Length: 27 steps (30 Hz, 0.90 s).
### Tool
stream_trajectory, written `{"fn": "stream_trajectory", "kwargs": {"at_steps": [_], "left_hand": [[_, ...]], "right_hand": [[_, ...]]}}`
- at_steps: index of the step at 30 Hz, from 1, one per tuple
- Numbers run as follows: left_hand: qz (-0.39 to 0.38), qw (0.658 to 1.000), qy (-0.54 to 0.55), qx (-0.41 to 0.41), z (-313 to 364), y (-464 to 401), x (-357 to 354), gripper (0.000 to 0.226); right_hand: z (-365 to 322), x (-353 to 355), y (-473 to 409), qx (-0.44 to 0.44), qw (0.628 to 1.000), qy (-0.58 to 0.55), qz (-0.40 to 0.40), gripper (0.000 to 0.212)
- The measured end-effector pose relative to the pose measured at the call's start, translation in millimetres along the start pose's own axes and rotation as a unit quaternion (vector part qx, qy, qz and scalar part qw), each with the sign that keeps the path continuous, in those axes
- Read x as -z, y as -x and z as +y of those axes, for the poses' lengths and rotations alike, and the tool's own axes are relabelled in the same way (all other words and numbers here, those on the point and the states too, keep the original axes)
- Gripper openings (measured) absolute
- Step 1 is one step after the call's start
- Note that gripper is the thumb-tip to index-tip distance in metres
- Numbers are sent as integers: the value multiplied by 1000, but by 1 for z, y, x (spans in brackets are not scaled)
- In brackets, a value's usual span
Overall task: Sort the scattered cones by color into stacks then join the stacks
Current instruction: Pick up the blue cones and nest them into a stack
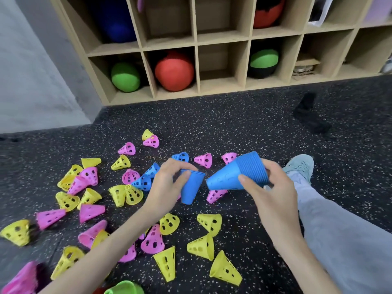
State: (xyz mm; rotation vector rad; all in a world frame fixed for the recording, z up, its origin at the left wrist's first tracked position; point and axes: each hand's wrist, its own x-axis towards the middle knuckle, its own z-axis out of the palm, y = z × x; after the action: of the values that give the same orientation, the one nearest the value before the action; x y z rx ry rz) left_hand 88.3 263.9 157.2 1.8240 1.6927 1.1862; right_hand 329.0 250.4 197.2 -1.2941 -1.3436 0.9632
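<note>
Left hand (167,183) grips a small blue stack (191,187), fingers closed around its rim, wide end up, narrow end pointing down, held just above the floor (233,124). Right hand (267,183) grips a bigger blue stack (235,175), fingers wrapped on the ribbed wide end, tip pointing left and slightly down toward the small stack. The two stacks are near each other, not touching. A pink cone (215,195) lies under the big stack's tip.

Loose blue cones (146,179) lie on the floor just left of the left hand, one more (181,157) behind it. Pink cones and yellow cones are scattered all over the floor, mostly left and near side, lying on their sides, some touching or overlapping. Examples: pink one (203,160) beyond the hands, yellow one (210,223) between the forearms. A green cone (125,288) sits at the bottom edge, partly cut off.

Right leg in grey trousers with a light shoe (301,166) stretches out on the right. Wooden shelf (222,39) at the back holds balls.
</note>
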Motion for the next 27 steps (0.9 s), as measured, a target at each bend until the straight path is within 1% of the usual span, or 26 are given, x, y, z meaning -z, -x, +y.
{"fn": "stream_trajectory", "kwargs": {"at_steps": [3, 6, 11, 14, 18, 21, 25, 27], "left_hand": [[-39, 999, 21, -16, 9, 11, 2, 25], [-38, 997, 57, -20, 19, 19, 7, 26], [-67, 997, 37, 1, 27, 31, 9, 25], [-91, 995, 50, 2, 29, 37, 7, 23], [-103, 992, 72, 0, 34, 43, 1, 26], [-107, 992, 70, -8, 36, 44, -2, 28], [-91, 992, 79, -22, 37, 47, -5, 28], [-76, 991, 112, -3, 37, 49, -6, 33]], "right_hand": [[1, 5, -1, 5, 1000, -19, 22, 28], [2, 6, 0, 9, 1000, -21, 16, 29], [3, 2, 3, 8, 999, -30, 8, 29], [3, 1, 4, 12, 999, -33, 0, 30], [7, -5, 8, 5, 999, -9, -40, 31], [10, -10, 13, 6, 997, 7, -78, 31], [9, -15, 19, 25, 991, 28, -128, 29], [9, -16, 21, 24, 990, 24, -139, 28]]}}
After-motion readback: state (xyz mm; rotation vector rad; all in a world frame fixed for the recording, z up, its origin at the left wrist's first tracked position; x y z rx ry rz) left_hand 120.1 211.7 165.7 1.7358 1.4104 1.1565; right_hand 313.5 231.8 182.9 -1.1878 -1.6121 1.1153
